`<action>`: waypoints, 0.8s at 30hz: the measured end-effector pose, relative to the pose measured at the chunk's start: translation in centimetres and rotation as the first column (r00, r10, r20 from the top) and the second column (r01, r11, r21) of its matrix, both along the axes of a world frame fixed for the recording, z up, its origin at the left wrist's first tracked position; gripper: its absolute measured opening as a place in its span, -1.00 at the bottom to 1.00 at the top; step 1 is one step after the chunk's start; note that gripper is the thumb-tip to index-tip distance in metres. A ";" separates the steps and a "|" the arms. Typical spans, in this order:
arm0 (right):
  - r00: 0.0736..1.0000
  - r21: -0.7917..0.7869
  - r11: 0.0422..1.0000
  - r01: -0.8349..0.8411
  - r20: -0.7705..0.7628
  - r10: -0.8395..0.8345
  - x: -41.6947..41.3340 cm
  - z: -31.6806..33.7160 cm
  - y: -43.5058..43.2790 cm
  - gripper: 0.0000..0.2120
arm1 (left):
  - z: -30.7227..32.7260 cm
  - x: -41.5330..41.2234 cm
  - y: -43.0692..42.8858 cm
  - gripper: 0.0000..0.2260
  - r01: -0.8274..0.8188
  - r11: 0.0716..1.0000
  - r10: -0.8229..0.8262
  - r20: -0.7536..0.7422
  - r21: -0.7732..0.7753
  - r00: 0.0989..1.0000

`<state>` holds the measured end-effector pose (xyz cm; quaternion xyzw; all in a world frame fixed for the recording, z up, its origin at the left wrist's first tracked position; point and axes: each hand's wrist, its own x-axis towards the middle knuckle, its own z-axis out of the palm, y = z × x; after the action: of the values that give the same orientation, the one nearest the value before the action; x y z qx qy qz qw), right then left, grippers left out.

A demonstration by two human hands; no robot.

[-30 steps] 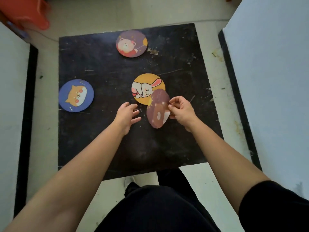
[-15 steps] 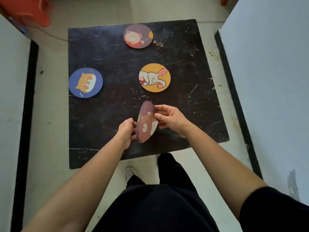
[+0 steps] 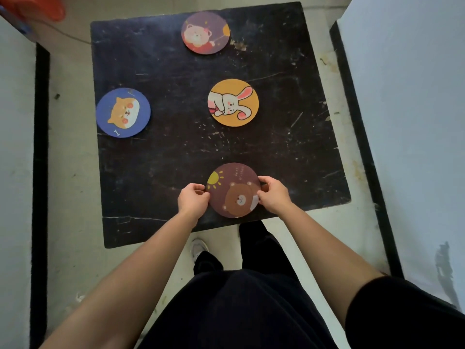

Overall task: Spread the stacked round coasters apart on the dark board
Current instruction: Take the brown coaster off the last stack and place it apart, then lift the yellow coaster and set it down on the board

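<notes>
A brown coaster (image 3: 232,190) with a bear and a sun lies face up near the front edge of the dark board (image 3: 176,157). My left hand (image 3: 192,199) pinches its left rim and my right hand (image 3: 273,195) pinches its right rim. A yellow rabbit coaster (image 3: 233,102) lies flat in the middle of the board. Near the left edge sits a blue dog coaster (image 3: 123,112). A purple bear coaster (image 3: 205,33) rests at the far edge. All of them lie apart from one another.
The scratched board rests on a pale floor (image 3: 73,197). White panels with black edges stand at the left (image 3: 15,147) and right (image 3: 407,122). An orange object (image 3: 42,7) sits at the far left corner. My dark trousers and a shoe (image 3: 200,248) are below the board.
The brown bear coaster moved from beside the rabbit coaster toward the front edge, turning from edge-on to flat and face up. My left hand came onto its left rim.
</notes>
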<state>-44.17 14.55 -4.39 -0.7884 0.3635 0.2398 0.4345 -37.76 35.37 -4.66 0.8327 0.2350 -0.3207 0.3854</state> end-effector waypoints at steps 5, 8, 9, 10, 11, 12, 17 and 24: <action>0.987 -0.148 0.976 -0.158 -0.016 0.157 0.0 -0.6 0.3 -0.54 | -0.3 0.1 -0.7 -0.72 -0.007 0.998 0.006 0.014 0.069 1.000; 0.960 -0.245 0.929 -0.279 -0.066 0.271 0.1 -0.5 0.3 -0.53 | -0.2 -0.1 -0.8 -0.80 0.037 0.996 -0.038 0.007 0.085 0.999; 0.953 -0.272 0.913 -0.303 -0.081 0.292 0.2 -0.5 0.3 -0.54 | -0.2 -0.2 -0.7 -0.80 0.046 0.995 -0.048 0.011 0.090 0.999; 0.949 -0.289 0.903 -0.316 -0.090 0.303 0.2 -0.5 0.2 -0.54 | -0.1 -0.4 -0.7 -0.80 0.053 0.994 -0.054 0.016 0.095 0.998; 0.944 -0.304 0.894 -0.329 -0.097 0.314 0.2 -0.4 0.2 -0.55 | -0.1 -0.5 -0.6 -0.80 0.055 0.994 -0.057 0.021 0.097 0.998; 0.934 -0.322 0.877 -0.357 -0.110 0.340 0.1 -0.3 0.2 -0.55 | 0.0 -0.5 -0.6 -0.79 0.055 0.994 -0.057 0.023 0.095 0.998; 0.815 -0.425 0.702 -0.571 -0.188 0.549 0.0 0.1 0.0 -0.57 | 0.5 -0.1 -0.7 -0.77 0.092 0.994 -0.092 0.004 0.065 0.996; 0.955 -0.398 0.871 -0.289 -0.057 0.291 5.0 1.3 -3.7 -0.53 | 1.7 4.4 -2.0 -0.62 0.150 0.989 -0.150 0.060 0.007 0.987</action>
<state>-39.12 10.81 -3.04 -0.9067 0.2817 0.2207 0.2231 -33.35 33.37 -2.99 0.8578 0.1604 -0.3234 0.3659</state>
